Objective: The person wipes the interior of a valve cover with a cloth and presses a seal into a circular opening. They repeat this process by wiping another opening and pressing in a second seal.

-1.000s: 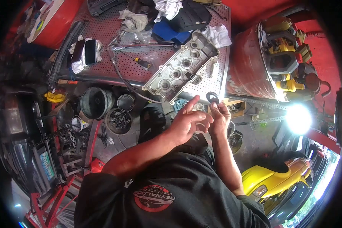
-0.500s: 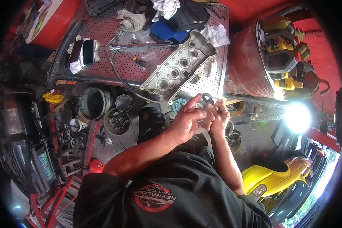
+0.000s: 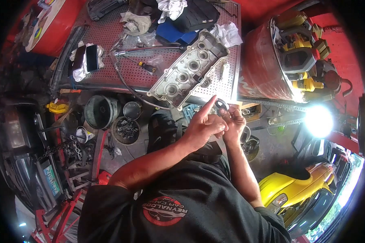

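A small black rubber ring, like an oil seal (image 3: 218, 103), is held up between the thumb and fingers of my right hand (image 3: 233, 122). Beside it, my left hand (image 3: 205, 127) has its index finger stretched out, pointing up past the ring. The other left fingers are curled in, and I see nothing in them. Just beyond my hands, a metal engine valve cover (image 3: 182, 77) lies at a slant on the perforated workbench (image 3: 109, 73), its hollow underside facing up with several round openings along it.
A screwdriver (image 3: 149, 67), two phones (image 3: 92, 58) on a rag and a white cloth (image 3: 228, 34) lie on the bench. At right stands a red drum (image 3: 259, 65) with oil bottles (image 3: 308, 84). Buckets (image 3: 98, 111) sit on the floor at left; a bright lamp (image 3: 318, 121) shines at right.
My left index finger has straightened and now points upward beside the ring. The ring has turned slightly in my right hand. The view has shifted a little.
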### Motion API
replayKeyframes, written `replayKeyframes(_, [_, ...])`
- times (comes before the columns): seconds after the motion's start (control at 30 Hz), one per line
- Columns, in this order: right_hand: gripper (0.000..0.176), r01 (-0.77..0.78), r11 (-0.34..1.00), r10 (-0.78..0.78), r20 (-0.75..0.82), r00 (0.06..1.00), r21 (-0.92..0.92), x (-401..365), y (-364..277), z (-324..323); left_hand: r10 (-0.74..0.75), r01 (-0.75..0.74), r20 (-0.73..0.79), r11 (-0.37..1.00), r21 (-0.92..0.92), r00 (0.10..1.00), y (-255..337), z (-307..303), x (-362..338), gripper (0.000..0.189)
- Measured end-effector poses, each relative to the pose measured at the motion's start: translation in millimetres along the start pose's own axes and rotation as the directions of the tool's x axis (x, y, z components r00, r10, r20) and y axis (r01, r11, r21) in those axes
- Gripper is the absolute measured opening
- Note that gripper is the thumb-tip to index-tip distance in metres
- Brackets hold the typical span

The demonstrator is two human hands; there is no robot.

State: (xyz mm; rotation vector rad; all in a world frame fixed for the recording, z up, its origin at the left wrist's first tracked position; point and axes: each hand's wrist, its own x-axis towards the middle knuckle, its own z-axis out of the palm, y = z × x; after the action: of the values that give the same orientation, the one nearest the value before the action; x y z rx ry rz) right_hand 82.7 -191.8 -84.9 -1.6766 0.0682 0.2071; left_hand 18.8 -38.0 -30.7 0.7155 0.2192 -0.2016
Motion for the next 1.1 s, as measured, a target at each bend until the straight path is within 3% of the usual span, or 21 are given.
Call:
replayKeyframes(0.1, [0.016,0.001,0.999,-0.001,-0.012,1.0,-0.05,-0.6,-5.2,0.8,0.019,-0.019,0.006,0.978,0.208,1.0,-2.2,-2.2,-1.2,0.084])
replayKeyframes(0.2, [0.016,0.033,0.998,-0.033,0.014,0.999,-0.059,-1.2,0.6,-0.3,0.011,-0.04,0.061,0.867,0.496,0.998,-2.4,-1.6,-1.7,0.078])
replayKeyframes(0.33, [0.016,0.088,0.992,-0.088,0.004,0.996,-0.095,-3.3,2.2,5.4,0.237,-0.184,0.003,0.745,0.641,0.971,1.3,8.2,-8.7,0.076])
replayKeyframes(0.37, [0.016,0.093,0.959,-0.099,-0.01,0.995,-0.266,-4.4,-3.1,5.3,0.233,-0.141,-0.074,0.78,0.609,0.97,-0.4,4.2,-5.6,0.078])
replayKeyframes(0.47, [0.016,0.124,0.952,-0.127,0.009,0.992,-0.281,-6.7,-2.8,8.5,0.15,-0.052,-0.098,0.762,0.646,0.984,-2.8,-6.0,-2.2,0.077])
replayKeyframes(0.5, [0.015,0.104,0.953,-0.105,0.012,0.994,-0.283,-7.2,-2.4,7.8,0.158,-0.062,-0.105,0.788,0.613,0.982,0.2,-2.3,-5.1,0.069])
replayKeyframes(0.53, [0.013,0.114,0.963,-0.098,0.078,0.992,-0.243,-4.0,7.8,1.5,0.02,0.0,-0.023,0.771,0.636,1.0,5.4,-7.5,-3.7,0.061])
replayKeyframes(0.6, [0.012,0.089,0.948,-0.064,0.091,0.994,-0.305,-5.2,16.9,1.1,0.002,-0.02,0.027,0.755,0.656,1.0,5.5,-2.8,-9.0,0.053])
replayKeyframes(0.7, [0.02,-0.009,0.965,0.041,0.117,0.992,-0.264,-1.9,26.9,1.6,0.273,-0.173,-0.044,0.718,0.674,0.961,10.0,-7.5,-15.2,0.052])
replayKeyframes(0.77, [0.023,-0.117,0.99,0.123,0.079,0.989,-0.074,0.0,48.3,7.4,0.258,-0.087,-0.187,0.775,0.626,0.948,19.8,-19.8,-16.1,0.054])
replayKeyframes(0.87, [0.025,-0.227,0.953,0.237,0.026,0.971,-0.201,11.9,67.6,8.6,0.318,-0.009,-0.329,0.732,0.681,0.889,35.3,-55.0,-14.1,0.055])
replayKeyframes(1.1, [0.032,-0.115,0.927,0.115,-0.02,0.993,-0.357,48.4,92.4,52.0,0.272,0.138,-0.44,0.7,0.701,0.856,67.1,-129.9,2.7,0.052])
